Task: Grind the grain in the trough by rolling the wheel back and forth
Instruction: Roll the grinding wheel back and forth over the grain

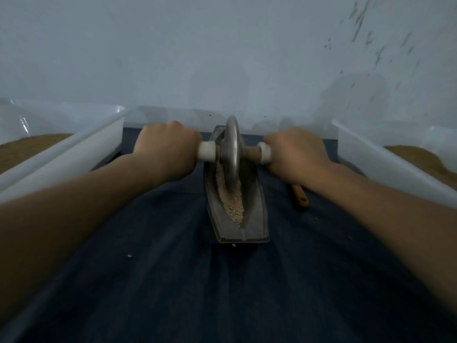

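Head view: my left hand (168,149) and right hand (296,154) grip the handles (207,151) of the wheel (232,152). Pushing unevenly, I could tilt it and spill grain (233,206) over the trough (254,214)

Light: dim, cool, bluish all over.
Shadows: soft grey shapes on the wall (356,95), upper right.
Glare: faint sheen on wheel (232,149) and left bin (24,122).
Blur: whole frame soft, edges stretched.

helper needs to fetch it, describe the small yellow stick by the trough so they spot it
Find the grey boat-shaped trough on the dark blue cloth. Just right of it, partly under the right forearm, lies a short stick. It alone is orange-yellow, with a hole near its end.
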